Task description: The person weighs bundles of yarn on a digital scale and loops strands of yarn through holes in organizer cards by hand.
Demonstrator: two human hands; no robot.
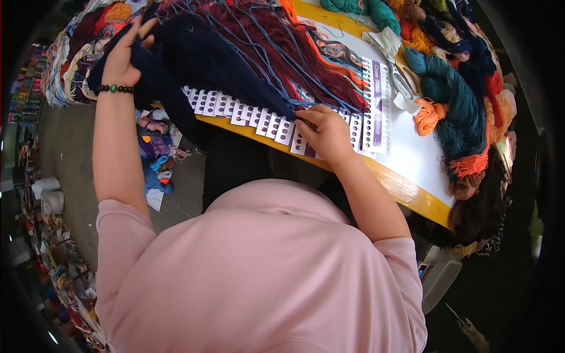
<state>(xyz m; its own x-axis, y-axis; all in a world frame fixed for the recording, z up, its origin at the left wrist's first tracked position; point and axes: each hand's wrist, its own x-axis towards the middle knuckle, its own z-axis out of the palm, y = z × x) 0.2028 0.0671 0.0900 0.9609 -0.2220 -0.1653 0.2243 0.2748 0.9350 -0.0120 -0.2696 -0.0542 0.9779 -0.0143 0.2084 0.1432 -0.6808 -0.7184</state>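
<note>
A long hank of navy thread (218,59) stretches across the table's left part between my hands. My right hand (326,132) pinches its narrow end at the front edge, over white cards with rows of holes (276,126). Up at the left, my left hand (122,59), with a dark beaded bracelet at the wrist, has its fingers stretched and apart against the wide part of the navy thread. Maroon threads (288,53), with blue and orange strands among them, lie beside the hank and run to a larger punched card (375,106).
Scissors (406,79) lie on the white tabletop (412,153) by white paper scraps. Teal skeins (450,94) and an orange bundle (431,116) are at right. Mixed yarn piles (70,53) stand at left. More yarn (159,141) hangs below the table's yellow edge (400,191).
</note>
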